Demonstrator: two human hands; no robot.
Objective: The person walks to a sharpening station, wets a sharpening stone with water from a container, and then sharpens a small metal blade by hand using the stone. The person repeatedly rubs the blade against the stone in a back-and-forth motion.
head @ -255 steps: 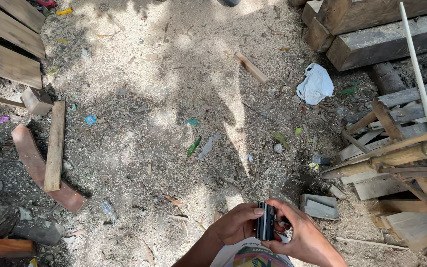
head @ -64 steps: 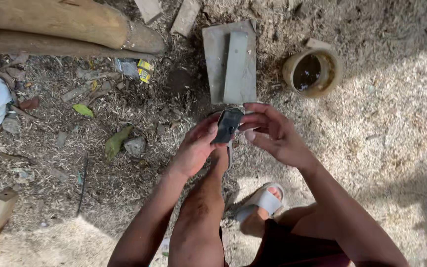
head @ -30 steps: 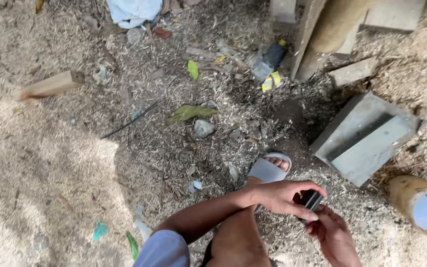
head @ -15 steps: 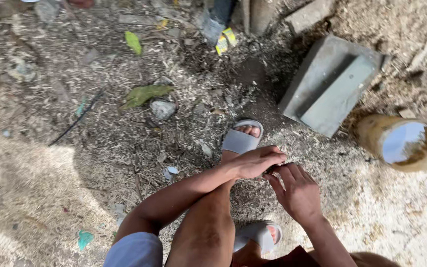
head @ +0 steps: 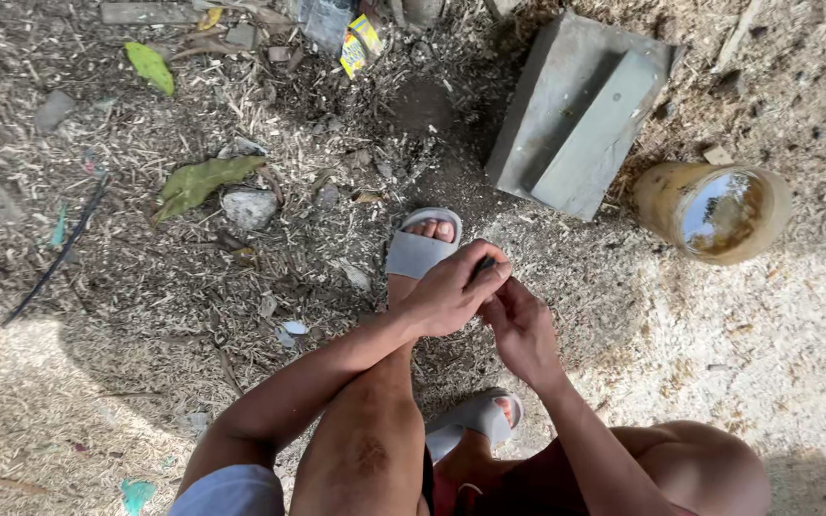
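Both hands, left hand point(head: 451, 291) and right hand point(head: 521, 330), pinch a small dark object point(head: 483, 265) near a grey block point(head: 580, 115).

Hard daylight, mixed sun and shade

Sun bleaches the sawdust ground point(head: 776, 325) at right and lower left; a broad soft shadow covers the middle. Focus stays sharp, with slight stretching at the edges.

Left hand point(head: 451, 291) closed over small dark object point(head: 483, 265), right hand point(head: 520, 330) touching beneath, grey sandal point(head: 420, 250) just beyond, grey block point(head: 580, 110) and water-filled yellow cup point(head: 714, 210) on sawdust-strewn ground point(head: 795, 354), green leaf point(head: 198, 182) near stone point(head: 249, 206)
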